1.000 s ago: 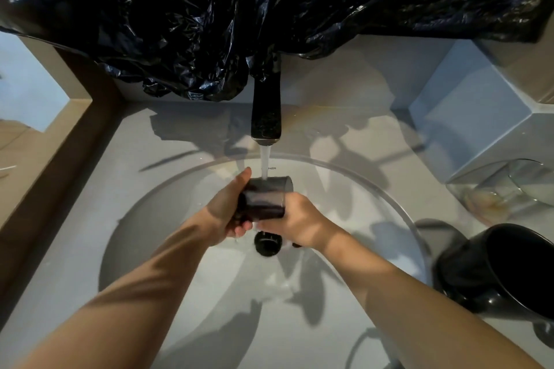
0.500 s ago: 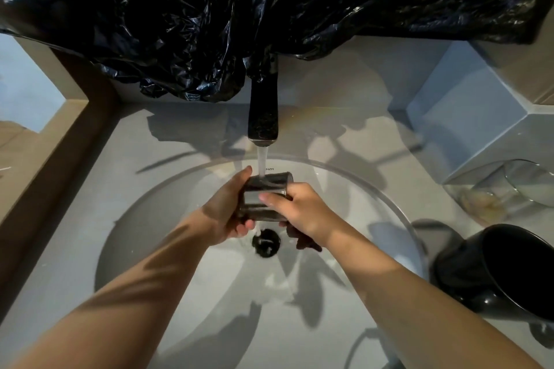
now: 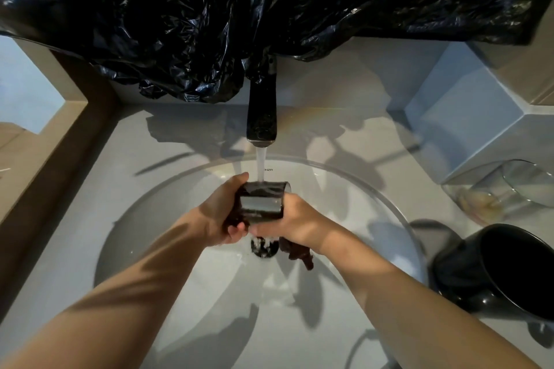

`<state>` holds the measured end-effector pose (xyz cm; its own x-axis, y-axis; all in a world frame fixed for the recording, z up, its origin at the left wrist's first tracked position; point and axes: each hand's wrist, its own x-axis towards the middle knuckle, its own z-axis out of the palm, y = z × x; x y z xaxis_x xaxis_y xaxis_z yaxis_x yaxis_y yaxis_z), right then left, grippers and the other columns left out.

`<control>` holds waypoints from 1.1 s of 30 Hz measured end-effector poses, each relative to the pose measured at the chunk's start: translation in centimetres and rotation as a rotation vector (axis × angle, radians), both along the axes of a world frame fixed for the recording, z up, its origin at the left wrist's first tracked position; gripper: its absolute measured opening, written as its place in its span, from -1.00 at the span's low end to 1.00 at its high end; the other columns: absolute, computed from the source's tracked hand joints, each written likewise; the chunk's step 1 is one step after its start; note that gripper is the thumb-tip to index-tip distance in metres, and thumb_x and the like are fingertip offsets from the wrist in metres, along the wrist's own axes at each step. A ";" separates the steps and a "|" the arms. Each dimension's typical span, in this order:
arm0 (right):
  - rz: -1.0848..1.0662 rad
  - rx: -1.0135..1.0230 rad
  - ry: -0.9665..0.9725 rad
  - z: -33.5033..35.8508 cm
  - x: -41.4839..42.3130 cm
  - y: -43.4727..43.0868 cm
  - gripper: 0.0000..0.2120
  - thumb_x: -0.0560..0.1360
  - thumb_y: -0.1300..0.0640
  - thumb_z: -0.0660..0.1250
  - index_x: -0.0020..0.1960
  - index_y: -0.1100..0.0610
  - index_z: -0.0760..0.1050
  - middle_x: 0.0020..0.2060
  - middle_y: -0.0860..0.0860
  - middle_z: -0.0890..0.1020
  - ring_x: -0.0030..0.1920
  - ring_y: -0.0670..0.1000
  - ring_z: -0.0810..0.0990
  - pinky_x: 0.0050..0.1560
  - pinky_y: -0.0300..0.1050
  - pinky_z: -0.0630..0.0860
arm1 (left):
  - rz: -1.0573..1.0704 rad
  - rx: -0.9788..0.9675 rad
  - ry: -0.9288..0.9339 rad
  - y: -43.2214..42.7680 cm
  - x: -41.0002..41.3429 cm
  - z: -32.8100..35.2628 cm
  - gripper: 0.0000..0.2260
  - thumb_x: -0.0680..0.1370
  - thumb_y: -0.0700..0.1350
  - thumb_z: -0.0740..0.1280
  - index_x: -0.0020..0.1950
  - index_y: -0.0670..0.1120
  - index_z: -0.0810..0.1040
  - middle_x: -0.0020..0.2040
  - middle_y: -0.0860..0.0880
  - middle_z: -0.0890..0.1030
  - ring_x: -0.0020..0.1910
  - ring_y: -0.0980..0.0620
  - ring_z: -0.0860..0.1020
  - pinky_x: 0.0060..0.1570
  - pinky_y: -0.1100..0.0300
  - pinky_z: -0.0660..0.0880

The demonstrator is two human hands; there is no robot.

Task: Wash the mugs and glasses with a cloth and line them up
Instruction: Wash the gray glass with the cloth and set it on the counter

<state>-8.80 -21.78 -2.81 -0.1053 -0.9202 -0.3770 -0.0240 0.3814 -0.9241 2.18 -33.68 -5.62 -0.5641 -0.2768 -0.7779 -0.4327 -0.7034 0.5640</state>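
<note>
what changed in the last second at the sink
The right hand slid up over the dark glass, then back down to its right side; the cloth it holds now hangs below it. The left hand still grips the glass under the running tap; the black mug has not moved.

Both bare forearms come in over the near edge of the worktop point(image 3: 186, 135), the left from its near left corner and the right from its near right corner, and they meet over the middle. The left grip point(image 3: 221, 213) is curled round one end of a dark glass point(image 3: 262, 201) held on its side, thumb on top, fingers tucked beneath. The right grip point(image 3: 296, 222), back of the hand up, clutches a dark cloth point(image 3: 296, 252) against the other side of the glass, with its fingers wrapped underneath. The fingertips of the two grips lie just beside each other below the glass.
</note>
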 end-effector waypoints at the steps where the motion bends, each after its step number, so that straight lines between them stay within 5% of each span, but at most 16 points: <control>1: 0.065 0.035 0.013 -0.2 0.1 0.2 -0.72 0.46 0.37 0.38 -0.11 0.01 0.44 -0.51 -0.24 0.57 -0.54 -0.30 0.49 -0.49 -0.48 0.36 | -0.003 0.020 -0.021 0.0 0.1 0.0 -0.56 0.55 0.24 0.14 -0.11 -0.14 0.50 -0.39 -0.09 0.53 -0.65 0.07 0.32 -0.71 0.41 0.23; 4: 0.163 0.136 0.174 -0.4 0.1 0.3 -0.74 0.42 0.26 0.45 -0.07 -0.03 0.45 -0.36 -0.13 0.55 -0.52 -0.23 0.51 -0.52 -0.36 0.42 | -0.005 -0.154 -0.065 0.3 -0.1 -0.2 -0.58 0.54 0.21 0.17 -0.16 -0.15 0.46 -0.46 -0.07 0.48 -0.64 0.07 0.30 -0.68 0.40 0.18; 6: 0.123 0.140 0.108 -0.4 0.0 0.1 -0.72 0.42 0.28 0.45 -0.07 -0.05 0.46 -0.28 -0.10 0.59 -0.40 -0.21 0.56 -0.46 -0.36 0.47 | 0.039 -0.295 -0.033 0.7 -0.4 -0.4 -0.61 0.57 0.18 0.15 -0.19 -0.13 0.46 -0.49 -0.04 0.46 -0.63 0.07 0.29 -0.64 0.38 0.16; 9: -0.091 0.117 -0.335 -0.8 -0.5 -0.2 -0.73 0.46 0.35 0.35 0.05 0.05 0.53 -0.11 0.05 0.64 -0.11 0.04 0.60 -0.22 -0.10 0.59 | 0.067 -0.487 0.046 1.1 -0.6 -0.7 -0.65 0.62 0.09 0.11 -0.03 -0.18 0.47 -0.48 -0.06 0.46 -0.61 0.07 0.30 -0.58 0.33 0.17; 14: -0.447 0.120 -0.746 -0.9 -0.7 -0.2 -0.89 0.51 0.22 0.24 -0.12 0.19 0.54 -0.38 0.06 0.62 -0.42 -0.02 0.58 -0.38 -0.22 0.54 | 0.101 -0.441 0.073 0.9 -0.8 -0.8 -0.65 0.63 0.12 0.08 0.08 -0.15 0.45 -0.43 -0.07 0.49 -0.58 0.08 0.35 -0.58 0.33 0.21; 18: -0.276 0.032 -0.531 -2.0 -0.5 0.1 -0.63 0.31 0.17 0.35 0.13 0.12 0.53 -0.12 0.05 0.64 -0.14 0.00 0.62 -0.11 -0.09 0.54 | -0.062 -0.439 0.062 0.8 -0.7 -0.1 -0.63 0.59 0.18 0.13 0.05 -0.14 0.40 -0.44 -0.04 0.46 -0.53 0.06 0.35 -0.53 0.27 0.26; 21: -0.154 0.060 -0.447 -2.0 -0.6 0.3 -0.63 0.32 0.21 0.38 0.10 -0.02 0.53 -0.11 -0.09 0.68 -0.06 -0.08 0.63 0.02 -0.03 0.52 | -0.164 -0.471 0.088 0.8 -0.6 0.9 -0.60 0.55 0.23 0.19 0.06 -0.11 0.44 -0.46 -0.01 0.45 -0.52 0.06 0.34 -0.50 0.26 0.27; 25: -0.136 0.069 -0.366 -1.6 -0.9 -0.1 -0.66 0.44 0.38 0.33 0.06 0.00 0.52 -0.08 -0.05 0.65 -0.10 -0.06 0.62 -0.15 -0.12 0.54 | -0.174 -0.491 0.112 0.6 -0.7 1.3 -0.48 0.44 0.28 0.22 0.10 -0.15 0.48 -0.41 -0.05 0.51 -0.54 0.06 0.38 -0.53 0.28 0.29; 30: -0.150 0.120 -0.137 -1.2 -1.5 -0.2 -0.81 0.43 0.26 0.43 0.01 0.06 0.57 -0.35 -0.13 0.64 -0.34 -0.16 0.59 -0.30 -0.27 0.48 | -0.104 -0.572 0.039 0.4 -0.1 1.0 -0.65 0.58 0.16 0.21 0.12 -0.12 0.44 -0.27 -0.11 0.55 -0.46 0.02 0.46 -0.48 0.24 0.40; 33: -0.197 0.163 -0.034 -2.1 -1.4 0.1 -0.86 0.41 0.21 0.47 -0.05 0.14 0.59 -0.34 -0.05 0.61 -0.37 -0.13 0.56 -0.39 -0.38 0.43 | -0.132 -0.737 -0.014 0.4 0.8 0.7 -0.65 0.53 0.18 0.31 0.11 -0.05 0.38 -0.18 -0.13 0.53 -0.42 0.01 0.49 -0.44 0.21 0.47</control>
